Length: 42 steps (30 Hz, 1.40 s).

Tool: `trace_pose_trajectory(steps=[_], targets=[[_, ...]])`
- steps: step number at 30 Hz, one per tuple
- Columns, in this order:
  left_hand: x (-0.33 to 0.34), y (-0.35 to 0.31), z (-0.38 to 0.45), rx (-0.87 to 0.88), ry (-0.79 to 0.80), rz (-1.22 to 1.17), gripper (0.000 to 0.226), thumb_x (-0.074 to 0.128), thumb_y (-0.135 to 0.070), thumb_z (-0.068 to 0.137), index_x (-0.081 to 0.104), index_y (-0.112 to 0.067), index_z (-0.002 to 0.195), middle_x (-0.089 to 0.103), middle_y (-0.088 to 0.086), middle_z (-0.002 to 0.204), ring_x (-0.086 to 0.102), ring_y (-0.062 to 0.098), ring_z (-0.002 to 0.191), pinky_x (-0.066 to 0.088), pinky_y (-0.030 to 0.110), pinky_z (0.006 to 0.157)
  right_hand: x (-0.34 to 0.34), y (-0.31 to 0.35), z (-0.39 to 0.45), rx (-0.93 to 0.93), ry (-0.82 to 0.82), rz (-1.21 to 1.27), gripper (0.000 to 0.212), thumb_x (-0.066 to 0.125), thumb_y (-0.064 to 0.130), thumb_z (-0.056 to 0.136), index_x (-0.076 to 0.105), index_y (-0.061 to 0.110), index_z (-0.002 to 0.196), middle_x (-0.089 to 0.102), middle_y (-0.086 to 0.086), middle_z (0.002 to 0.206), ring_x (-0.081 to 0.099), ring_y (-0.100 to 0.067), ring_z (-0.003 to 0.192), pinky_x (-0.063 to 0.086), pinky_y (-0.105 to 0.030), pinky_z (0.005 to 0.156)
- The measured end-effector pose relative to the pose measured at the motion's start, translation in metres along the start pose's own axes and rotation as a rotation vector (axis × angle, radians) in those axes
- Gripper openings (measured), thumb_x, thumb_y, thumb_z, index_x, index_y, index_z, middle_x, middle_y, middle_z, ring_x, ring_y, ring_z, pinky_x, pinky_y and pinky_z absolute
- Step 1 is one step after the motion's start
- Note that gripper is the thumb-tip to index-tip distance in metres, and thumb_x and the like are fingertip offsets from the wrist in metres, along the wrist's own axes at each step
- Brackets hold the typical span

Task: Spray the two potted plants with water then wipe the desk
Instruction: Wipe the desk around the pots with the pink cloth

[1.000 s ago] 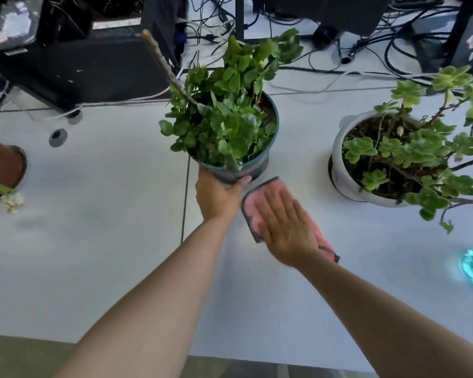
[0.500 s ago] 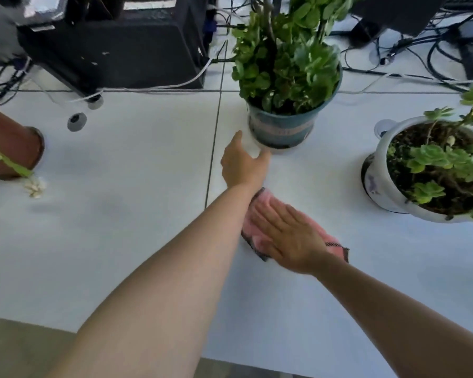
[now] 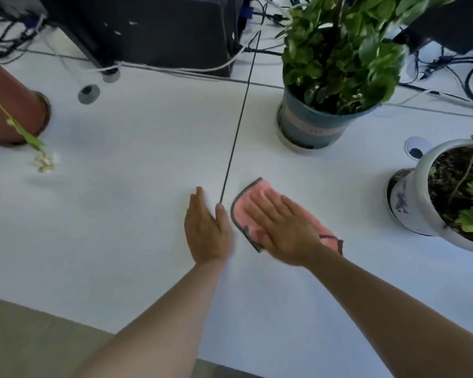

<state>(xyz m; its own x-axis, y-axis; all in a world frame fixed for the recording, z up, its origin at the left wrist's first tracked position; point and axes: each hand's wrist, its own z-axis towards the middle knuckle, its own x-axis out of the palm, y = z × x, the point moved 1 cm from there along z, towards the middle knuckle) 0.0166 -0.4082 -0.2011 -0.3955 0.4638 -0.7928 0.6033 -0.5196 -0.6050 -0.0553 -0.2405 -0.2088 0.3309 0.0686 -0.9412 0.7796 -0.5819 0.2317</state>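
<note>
Desk [image 3: 126, 219] fills the view, white and broad, with a dark seam [image 3: 238, 124] running from far to near through its middle. Black box [image 3: 148, 28] sits at the far edge, cables trailing to its right. Far right of the seam stands the blue-green potted plant [image 3: 309, 126], leafy and upright on its saucer. At the right edge sits the white potted plant [image 3: 413, 203], soil and a few pale green rosettes showing. Over on the far left, a brown pot [image 3: 17, 110] is cut off by the frame, a thin stem with a pale flower drooping onto the desk in front of it.

Now the hands, near centre. Right hand [image 3: 281, 227] lies flat on the pink cloth [image 3: 257, 192], fingers straight and spread, pressing it to the desk just right of the seam; the cloth's dark-edged corners poke out beyond the fingertips and beside the wrist. Left hand [image 3: 205, 230] is just to the left of the cloth, fingers straight and together, holding nothing, its thumb close to the cloth's edge. Both pots stand well apart from the cloth, farther back and to the right.
</note>
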Motion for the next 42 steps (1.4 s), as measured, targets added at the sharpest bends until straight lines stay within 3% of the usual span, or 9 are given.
trace_pose_trajectory(steps=[6,15,18,20,22,26,31,37,42], targets=[[-0.003,0.001,0.0,0.0,-0.001,-0.07,0.075,0.026,-0.044,0.086,0.038,-0.002,0.147,0.043,0.012,0.152,0.039,0.029,0.142,0.028,0.042,0.118,-0.018,-0.012,0.055,0.408,-0.051,0.083,0.063,0.005,0.047,0.1,-0.009,0.024,0.157,-0.014,-0.005,0.166,-0.014,-0.03,0.152,0.004,-0.047,0.124],[-0.013,0.007,0.008,-0.139,0.124,-0.298,0.08,0.025,-0.061,0.084,0.029,-0.018,0.153,0.041,-0.003,0.155,0.037,0.014,0.142,0.03,0.041,0.117,0.01,0.006,-0.042,-0.287,0.056,-0.115,0.058,0.016,0.049,0.103,0.028,0.026,0.155,0.024,-0.004,0.162,0.016,-0.03,0.152,0.017,-0.046,0.12],[-0.014,0.008,0.008,-0.14,0.16,-0.311,0.082,0.025,-0.066,0.084,0.028,-0.02,0.153,0.037,-0.004,0.157,0.032,0.011,0.145,0.026,0.039,0.119,-0.005,-0.038,-0.012,0.304,-0.112,0.01,0.064,0.009,0.048,0.102,0.021,0.018,0.157,0.018,-0.015,0.164,0.018,-0.039,0.15,0.029,-0.054,0.116],[-0.014,0.009,0.007,-0.12,0.151,-0.275,0.085,0.023,-0.068,0.083,0.029,-0.02,0.153,0.034,-0.003,0.158,0.027,0.011,0.146,0.023,0.038,0.121,-0.016,-0.028,0.017,0.679,-0.122,0.184,0.064,0.002,0.049,0.099,-0.002,0.025,0.158,-0.007,-0.01,0.167,-0.005,-0.034,0.153,0.01,-0.05,0.123],[-0.014,0.011,0.007,-0.106,0.119,-0.233,0.085,0.024,-0.068,0.082,0.031,-0.019,0.152,0.034,-0.001,0.158,0.027,0.013,0.147,0.022,0.037,0.121,-0.007,0.009,0.021,0.511,-0.09,0.177,0.063,-0.006,0.053,0.097,-0.013,0.03,0.155,-0.018,-0.004,0.165,-0.018,-0.031,0.151,0.0,-0.047,0.124],[-0.005,0.004,0.008,-0.12,0.037,-0.129,0.083,0.036,-0.059,0.083,0.034,-0.01,0.15,0.04,0.007,0.155,0.034,0.021,0.144,0.021,0.041,0.12,0.022,0.011,-0.069,0.016,-0.017,0.043,0.059,0.015,0.053,0.102,0.018,0.032,0.157,0.015,0.003,0.166,0.007,-0.026,0.153,0.012,-0.044,0.123],[0.021,-0.075,-0.024,0.095,0.049,-0.165,0.087,0.055,-0.047,0.078,0.032,-0.002,0.148,0.042,0.018,0.149,0.039,0.032,0.138,0.027,0.045,0.117,0.021,-0.062,-0.112,0.711,-0.171,0.184,0.062,0.014,0.049,0.099,0.005,0.031,0.157,-0.002,0.004,0.165,-0.003,-0.022,0.153,-0.002,-0.041,0.124],[0.087,-0.19,-0.107,0.469,0.524,-0.193,0.111,0.077,-0.054,0.071,0.018,-0.01,0.154,0.031,0.011,0.158,0.03,0.025,0.144,0.028,0.039,0.118,0.034,-0.05,-0.187,0.277,0.009,0.102,0.057,0.012,0.048,0.103,0.019,0.026,0.155,0.022,-0.004,0.164,0.01,-0.028,0.153,0.012,-0.049,0.122],[0.125,-0.235,-0.126,0.513,0.463,-0.297,0.095,0.08,-0.056,0.062,0.046,-0.014,0.139,0.06,0.0,0.128,0.056,0.016,0.12,0.05,0.035,0.096,0.024,-0.098,-0.217,0.977,-0.154,0.25,0.054,0.006,0.05,0.101,-0.018,0.033,0.146,-0.017,0.006,0.161,-0.015,-0.016,0.152,-0.005,-0.038,0.124]])
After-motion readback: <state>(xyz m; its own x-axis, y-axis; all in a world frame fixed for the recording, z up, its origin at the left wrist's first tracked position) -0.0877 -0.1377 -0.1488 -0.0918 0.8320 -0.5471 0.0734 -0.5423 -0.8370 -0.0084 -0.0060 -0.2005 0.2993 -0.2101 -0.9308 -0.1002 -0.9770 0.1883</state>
